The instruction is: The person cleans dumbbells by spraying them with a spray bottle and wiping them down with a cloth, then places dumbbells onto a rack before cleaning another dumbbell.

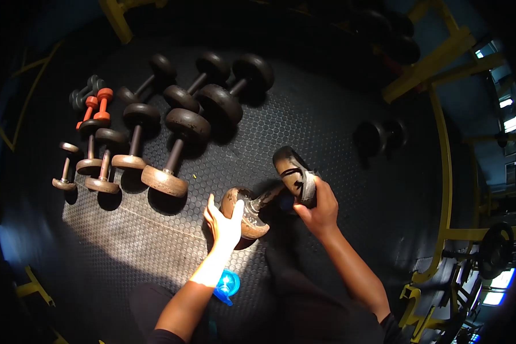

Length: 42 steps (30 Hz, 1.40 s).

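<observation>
Yellow frame, left (40, 291): a short piece low at the left edge, partly lost in the dark.
Small dumbbells: a grey pair (76, 100) and an orange pair (104, 102), close together behind the front row.
Front row (165, 182): five brown-and-black dumbbells on the floor (126, 235), generally larger toward the right, their near ends in sunlight.
Back row (255, 71): three dark dumbbells behind the front row, lying aslant.
Left hand (225, 229): brightly lit, curved over the rim of the held dumbbell's left end, thumb on the inner side, fingers spread along the outer side.
Blue item (228, 284): on the floor between the person's legs, just beside the left forearm; exact kind unclear.
Held dumbbell (245, 213): in front of the person, between both hands, tilted, with its right end farther away; its surface is worn and patchy. Whether the left end touches the floor cannot be told.
Right hand (321, 207): closed around the near edge of the dumbbell's right end, thumb toward the bar, fingers mostly hidden.
Lone dumbbell (372, 137): dark, in shadow, well apart to the right.
Yellow rack (438, 143): along the right side, a black plate (496, 246) near its lower part.
Windows (511, 124): bright, at the far right.
</observation>
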Available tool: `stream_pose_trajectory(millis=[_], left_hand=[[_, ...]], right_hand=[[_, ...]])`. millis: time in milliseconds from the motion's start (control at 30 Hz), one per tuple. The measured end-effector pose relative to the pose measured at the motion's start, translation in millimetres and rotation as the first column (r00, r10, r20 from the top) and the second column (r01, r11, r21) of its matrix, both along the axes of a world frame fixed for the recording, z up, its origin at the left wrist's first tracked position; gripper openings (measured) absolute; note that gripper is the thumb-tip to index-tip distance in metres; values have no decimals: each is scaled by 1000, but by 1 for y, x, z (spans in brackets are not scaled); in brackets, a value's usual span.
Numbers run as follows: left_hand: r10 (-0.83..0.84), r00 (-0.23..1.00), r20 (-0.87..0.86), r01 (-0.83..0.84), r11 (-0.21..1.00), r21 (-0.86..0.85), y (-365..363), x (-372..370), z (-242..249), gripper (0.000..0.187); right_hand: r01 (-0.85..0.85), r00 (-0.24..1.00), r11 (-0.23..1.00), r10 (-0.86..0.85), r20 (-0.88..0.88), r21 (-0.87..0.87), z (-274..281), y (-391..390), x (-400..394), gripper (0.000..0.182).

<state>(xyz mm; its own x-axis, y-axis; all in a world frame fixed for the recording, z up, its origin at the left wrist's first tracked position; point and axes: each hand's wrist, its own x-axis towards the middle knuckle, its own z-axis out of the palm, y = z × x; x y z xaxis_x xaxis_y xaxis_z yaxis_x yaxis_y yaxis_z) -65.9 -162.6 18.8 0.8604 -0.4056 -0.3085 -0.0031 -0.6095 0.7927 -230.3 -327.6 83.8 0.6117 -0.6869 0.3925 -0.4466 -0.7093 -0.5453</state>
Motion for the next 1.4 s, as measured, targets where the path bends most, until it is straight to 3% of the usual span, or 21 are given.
stream_pose_trajectory(millis=[67, 133, 333, 400, 500, 533, 633, 700, 767, 867, 900, 933, 967, 1000, 1067, 1100, 1133, 1200, 1267, 1333, 1400], left_hand=[[69, 886, -459, -180, 962, -204, -28, 2, -4, 94], [64, 842, -535, -226, 943, -244, -59, 2, 12, 92], [68, 888, -455, -165, 970, -177, -96, 0, 12, 85], [98, 940, -326, -144, 982, -120, -101, 1, 18, 78], [21, 902, -431, -140, 959, -246, -102, 12, 11, 50], [24, 903, -428, -144, 958, -248, -101, 15, -6, 50], [143, 881, -452, -256, 946, -200, -99, 20, -52, 40], [150, 777, -611, -449, 813, -372, -97, 11, -47, 37], [115, 719, -685, -510, 757, -408, -90, 4, -44, 35], [40, 680, -732, -484, 775, -407, -73, 5, -71, 30], [-127, 815, -565, -158, 890, -428, -67, 9, -93, 29], [-195, 702, -684, -272, 815, -512, -62, 6, -113, 37], [-269, 564, -781, -399, 739, -543, -59, 3, -126, 46], [-262, 571, -778, -402, 737, -544, -57, -5, -115, 46], [-152, 556, -817, -550, 670, -499, -50, -17, -62, 52], [-140, 579, -803, -491, 727, -481, -55, -14, -43, 49], [-108, 734, -671, -188, 916, -353, -52, -10, -54, 46], [-95, 676, -731, -486, 689, -538, -43, -30, -136, 50], [-24, 695, -718, -413, 805, -426, -49, -26, -83, 49], [-25, 691, -722, -422, 798, -431, -52, -22, -78, 49], [-162, 674, -721, -369, 771, -519, -54, -16, -79, 50]], right_hand=[[133, 990, 977, -124, -63, 167, -2, -6, -6, 66], [199, 979, 964, -187, -80, 179, -17, -12, -20, 64], [350, 937, 913, -336, -97, 209, -13, -17, -77, 37], [420, 899, 814, -435, -60, 401, -11, -10, -103, 33], [430, 681, 619, -700, 213, 657, 9, 7, -134, 30], [239, 581, 584, -726, 368, 776, 22, 6, -142, 30], [-22, 526, 564, -695, 490, 825, 79, 21, -137, 29], [-114, 662, 526, -593, 459, 843, 97, 37, -101, 30], [-227, 830, 500, -350, 435, 836, 81, 48, -74, 26], [-373, 922, 705, 208, 327, 604, 30, 50, -10, 37], [-435, 869, 692, 491, 65, 576, 18, 36, 13, 39], [-469, 879, 860, 476, 16, 199, -7, 38, 30, 41], [-451, 881, 880, 465, -84, 149, -14, 35, 45, 41], [-436, 876, 895, 446, -182, 96, -17, 27, 61, 40], [-414, 873, 878, 458, -167, 242, -23, 13, 87, 37], [-428, 901, 878, 433, 26, 214, -50, 3, 97, 34], [-538, 841, 826, 515, 165, 168, -79, -17, 113, 36], [-131, 847, 579, 487, -213, 805, -35, -51, 143, 35], [-257, 874, 551, 483, -51, 794, -96, -73, 155, 37], [-66, 886, 469, 433, -164, 881, -54, -64, 154, 40], [-296, 926, 750, 377, -14, 592, -56, -32, 134, 40]])
